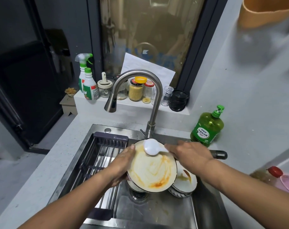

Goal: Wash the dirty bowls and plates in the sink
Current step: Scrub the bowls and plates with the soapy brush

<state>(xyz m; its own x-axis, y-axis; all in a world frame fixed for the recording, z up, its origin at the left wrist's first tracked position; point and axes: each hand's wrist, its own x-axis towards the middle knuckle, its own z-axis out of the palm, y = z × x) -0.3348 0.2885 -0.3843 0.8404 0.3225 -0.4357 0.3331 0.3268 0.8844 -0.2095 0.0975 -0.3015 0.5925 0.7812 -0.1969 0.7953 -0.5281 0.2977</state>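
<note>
Left hand (122,166) fingers curled round stained plate (152,169) rim. Right hand (190,154) pinches white spoon (151,147) handle; fingertips hidden. Bowls (185,180) under plate partly covered.

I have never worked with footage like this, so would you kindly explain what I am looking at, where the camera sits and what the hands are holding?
There is no machine here: a person wears a wide-angle camera on the head, looking down at their own bare arms over a steel sink. The left hand grips the rim of a dirty plate smeared with orange sauce, tilted above the drain. The right hand holds a white spoon by its handle over the plate. More dirty bowls are stacked beneath. A drying rack spans the sink's left side. The faucet shows no running water. A green dish soap bottle stands on the counter, to the right.
</note>
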